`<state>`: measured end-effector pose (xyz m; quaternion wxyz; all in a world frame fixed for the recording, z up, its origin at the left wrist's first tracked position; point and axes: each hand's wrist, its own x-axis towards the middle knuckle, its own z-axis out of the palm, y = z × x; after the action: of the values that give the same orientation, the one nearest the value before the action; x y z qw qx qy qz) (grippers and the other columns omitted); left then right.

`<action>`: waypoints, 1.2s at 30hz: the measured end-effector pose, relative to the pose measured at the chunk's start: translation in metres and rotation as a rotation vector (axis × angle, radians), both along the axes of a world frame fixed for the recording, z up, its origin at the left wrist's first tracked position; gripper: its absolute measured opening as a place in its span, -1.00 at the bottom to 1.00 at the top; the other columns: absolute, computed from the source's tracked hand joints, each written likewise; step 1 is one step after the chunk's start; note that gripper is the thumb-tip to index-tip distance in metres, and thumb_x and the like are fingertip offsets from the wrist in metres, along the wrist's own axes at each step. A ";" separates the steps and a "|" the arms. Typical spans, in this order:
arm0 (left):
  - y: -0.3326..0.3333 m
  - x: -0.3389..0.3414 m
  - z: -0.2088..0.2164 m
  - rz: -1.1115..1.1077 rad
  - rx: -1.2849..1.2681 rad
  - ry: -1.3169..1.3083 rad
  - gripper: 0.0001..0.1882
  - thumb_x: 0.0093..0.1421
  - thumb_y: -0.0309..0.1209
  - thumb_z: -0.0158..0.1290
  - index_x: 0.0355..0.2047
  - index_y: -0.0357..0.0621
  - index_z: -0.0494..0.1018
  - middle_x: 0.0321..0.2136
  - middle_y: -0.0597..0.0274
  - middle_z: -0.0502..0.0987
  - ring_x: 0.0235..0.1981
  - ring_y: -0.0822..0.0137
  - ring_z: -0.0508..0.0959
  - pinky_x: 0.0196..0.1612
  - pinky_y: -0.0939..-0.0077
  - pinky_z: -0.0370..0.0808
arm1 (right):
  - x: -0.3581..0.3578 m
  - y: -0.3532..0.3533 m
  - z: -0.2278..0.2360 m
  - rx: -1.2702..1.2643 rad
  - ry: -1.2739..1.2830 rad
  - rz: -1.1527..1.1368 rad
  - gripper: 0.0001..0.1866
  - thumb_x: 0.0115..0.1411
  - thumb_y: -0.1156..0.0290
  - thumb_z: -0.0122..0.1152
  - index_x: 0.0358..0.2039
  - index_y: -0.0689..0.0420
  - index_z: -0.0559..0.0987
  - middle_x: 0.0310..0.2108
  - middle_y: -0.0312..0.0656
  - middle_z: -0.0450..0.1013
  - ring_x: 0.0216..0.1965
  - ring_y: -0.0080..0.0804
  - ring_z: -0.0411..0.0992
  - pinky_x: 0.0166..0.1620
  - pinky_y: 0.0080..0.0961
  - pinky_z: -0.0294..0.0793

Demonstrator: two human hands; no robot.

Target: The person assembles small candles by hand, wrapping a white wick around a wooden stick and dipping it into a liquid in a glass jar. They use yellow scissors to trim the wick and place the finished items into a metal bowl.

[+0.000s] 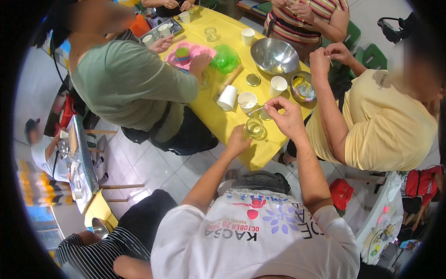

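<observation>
The left hand [238, 141] curls against a clear, round glass jar [254, 127] between both hands. The right hand [288, 119] pinches a thin, pale, stick-like thing [255, 111] near the jar's far rim. It looks like lining-up; the next move calls for a still jar and gentle fingers.

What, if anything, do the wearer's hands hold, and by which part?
The left hand holds a glass jar by its left side; the right hand pinches a thin pale strip near its right end.

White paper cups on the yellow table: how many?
7: three near both hands, one left of the large silver metal bowl, two at the grey metal tray, one beyond it. Others may hide.
</observation>
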<state>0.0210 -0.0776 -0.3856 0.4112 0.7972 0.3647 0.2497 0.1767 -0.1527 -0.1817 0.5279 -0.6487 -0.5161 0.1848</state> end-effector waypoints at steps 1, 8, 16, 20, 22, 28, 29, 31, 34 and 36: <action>0.001 -0.011 0.008 0.007 -0.046 -0.006 -0.43 -0.04 -0.31 0.23 -0.04 -0.33 0.38 -0.15 -0.12 0.47 -0.04 0.07 0.45 -0.02 0.32 0.39 | 0.001 -0.001 0.003 -0.013 0.000 0.012 -0.84 0.04 0.44 0.22 -0.42 0.29 0.56 -0.54 -0.21 0.51 -0.51 -0.58 0.43 -0.37 -0.60 0.41; 0.018 -0.032 0.159 0.083 0.122 -0.365 -0.82 0.05 -0.43 0.15 -0.34 -0.26 0.54 -0.39 0.07 0.56 -0.28 0.18 0.52 -0.15 0.38 0.42 | -0.003 -0.004 0.025 -0.099 -0.016 0.091 -0.81 0.06 0.38 0.22 -0.40 0.26 0.57 -0.54 -0.27 0.51 -0.52 -0.61 0.37 -0.40 -0.61 0.36; 0.008 -0.017 0.185 -0.159 0.363 -0.344 -0.85 0.02 -0.49 0.17 -0.37 -0.24 0.54 -0.41 0.09 0.56 -0.27 0.16 0.52 -0.17 0.38 0.43 | -0.007 -0.004 0.027 -0.122 0.023 0.172 -0.82 0.08 0.37 0.23 -0.38 0.23 0.59 -0.52 -0.29 0.51 -0.50 -0.65 0.36 -0.38 -0.62 0.36; 0.005 -0.015 0.184 -0.171 0.324 -0.356 -0.85 0.01 -0.49 0.18 -0.37 -0.23 0.54 -0.43 0.08 0.56 -0.27 0.16 0.53 -0.18 0.37 0.44 | -0.007 -0.007 0.030 -0.080 0.060 0.191 -0.83 0.07 0.38 0.23 -0.37 0.22 0.59 -0.49 -0.26 0.52 -0.47 -0.63 0.39 -0.35 -0.61 0.38; 0.004 -0.014 0.185 -0.180 0.326 -0.359 -0.85 0.01 -0.49 0.18 -0.37 -0.23 0.54 -0.42 0.09 0.55 -0.27 0.16 0.52 -0.18 0.36 0.44 | -0.005 -0.008 0.029 -0.075 0.047 0.202 -0.83 0.07 0.39 0.23 -0.36 0.21 0.59 -0.48 -0.23 0.53 -0.46 -0.60 0.42 -0.34 -0.59 0.39; 0.007 -0.016 0.180 -0.203 0.425 -0.319 -0.86 -0.01 -0.51 0.19 -0.38 -0.22 0.53 -0.42 0.13 0.55 -0.24 0.15 0.50 -0.16 0.35 0.42 | -0.005 -0.009 0.031 -0.069 -0.093 0.280 -0.84 0.08 0.40 0.16 -0.41 0.25 0.56 -0.51 -0.08 0.48 -0.48 -0.29 0.45 -0.36 -0.45 0.39; 0.008 -0.017 0.178 -0.208 0.460 -0.307 -0.86 -0.01 -0.52 0.19 -0.39 -0.21 0.53 -0.42 0.14 0.55 -0.24 0.15 0.50 -0.16 0.34 0.41 | -0.005 -0.009 0.032 -0.065 -0.138 0.288 -0.84 0.09 0.40 0.15 -0.43 0.25 0.56 -0.52 -0.06 0.47 -0.48 -0.25 0.45 -0.36 -0.42 0.39; 0.009 -0.018 0.178 -0.192 0.514 -0.292 -0.86 -0.02 -0.52 0.20 -0.40 -0.20 0.52 -0.43 0.15 0.55 -0.23 0.14 0.50 -0.15 0.34 0.41 | -0.006 -0.008 0.033 -0.058 -0.228 0.302 -0.84 0.09 0.40 0.12 -0.45 0.25 0.55 -0.53 -0.04 0.46 -0.47 -0.15 0.44 -0.37 -0.37 0.38; 0.007 -0.017 0.175 -0.178 0.508 -0.320 -0.87 -0.02 -0.52 0.20 -0.41 -0.20 0.52 -0.43 0.16 0.55 -0.21 0.14 0.50 -0.14 0.35 0.41 | -0.010 -0.007 0.037 -0.014 -0.217 0.271 -0.85 0.09 0.41 0.11 -0.46 0.24 0.54 -0.52 -0.02 0.46 -0.46 -0.10 0.43 -0.38 -0.33 0.38; 0.004 -0.015 0.172 -0.180 0.478 -0.336 -0.87 -0.02 -0.51 0.19 -0.40 -0.20 0.53 -0.43 0.17 0.56 -0.21 0.13 0.50 -0.14 0.35 0.41 | -0.009 -0.006 0.033 0.006 -0.229 0.279 -0.85 0.09 0.41 0.12 -0.46 0.24 0.54 -0.53 -0.03 0.45 -0.46 -0.10 0.43 -0.38 -0.32 0.38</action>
<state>0.0056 -0.0736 -0.2131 0.2872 0.8480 0.1503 0.4193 0.1678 -0.1592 -0.1485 0.4369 -0.5862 -0.6582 0.1798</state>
